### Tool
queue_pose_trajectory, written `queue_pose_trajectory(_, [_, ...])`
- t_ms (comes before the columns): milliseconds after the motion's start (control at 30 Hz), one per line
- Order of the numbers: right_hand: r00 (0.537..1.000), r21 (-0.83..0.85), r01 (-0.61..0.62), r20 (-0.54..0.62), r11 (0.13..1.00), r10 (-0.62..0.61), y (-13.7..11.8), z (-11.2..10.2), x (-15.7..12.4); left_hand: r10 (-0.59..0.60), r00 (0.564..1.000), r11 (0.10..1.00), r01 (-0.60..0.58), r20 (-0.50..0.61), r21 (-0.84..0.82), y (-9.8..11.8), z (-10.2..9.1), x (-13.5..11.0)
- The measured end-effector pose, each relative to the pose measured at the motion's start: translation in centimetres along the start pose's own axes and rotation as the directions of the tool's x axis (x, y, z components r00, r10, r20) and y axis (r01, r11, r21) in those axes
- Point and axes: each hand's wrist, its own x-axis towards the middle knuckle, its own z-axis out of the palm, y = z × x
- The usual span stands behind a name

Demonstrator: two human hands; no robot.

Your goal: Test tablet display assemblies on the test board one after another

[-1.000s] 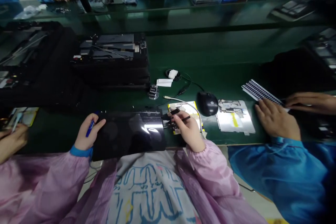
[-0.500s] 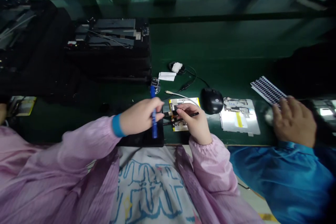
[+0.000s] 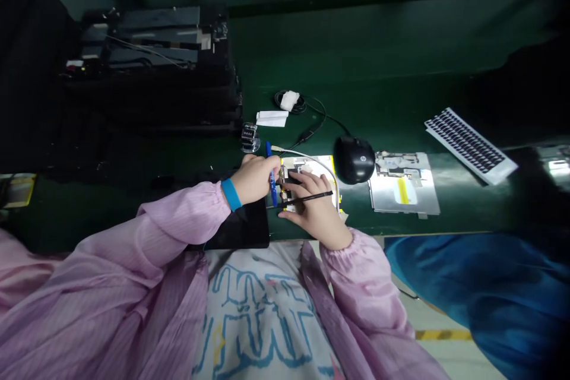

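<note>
My left hand (image 3: 256,181), with a blue wristband, is closed round a blue pen-shaped tool (image 3: 273,189) held nearly upright at the left edge of a yellow-edged panel with a circuit board (image 3: 291,163). My right hand (image 3: 314,208) is over that panel, its fingers reaching left across it. A thin black stick-like tool, perhaps tweezers (image 3: 323,195), runs across this hand between the thumb and fingers. The fingertips partly cover the board. A white cable (image 3: 312,158) arcs over the panel and behind the right hand. Left of the panel lies a flat black slab (image 3: 249,228).
Right of the panel are a black mouse (image 3: 355,159), a silver plate with a board (image 3: 403,184) and a white sheet of black key shapes (image 3: 472,145). A black stack of device parts (image 3: 151,83) stands back left. A co-worker's blue sleeve (image 3: 512,297) is at lower right.
The blue tool has moved right with my left hand, to the panel's edge. My right hand's fingers have spread over the board. The co-worker's hand has left the key sheet.
</note>
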Motion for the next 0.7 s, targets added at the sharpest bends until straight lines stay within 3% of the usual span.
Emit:
queue_pose_trajectory(200, [0.997, -0.003, -0.036, -0.075, 0.999, 0.035, -0.5, 0.6, 0.3, -0.051, 0.998, 0.997, 0.049, 0.022, 0.066, 0.1, 0.3, 0.6])
queue_pose_trajectory(700, [0.999, 0.02, -0.005, -0.049, 1.0, 0.006, -0.3, 0.4, -0.3, 0.051, 0.998, 0.995, -0.054, 0.043, 0.089, -0.8, 0.6, 0.7])
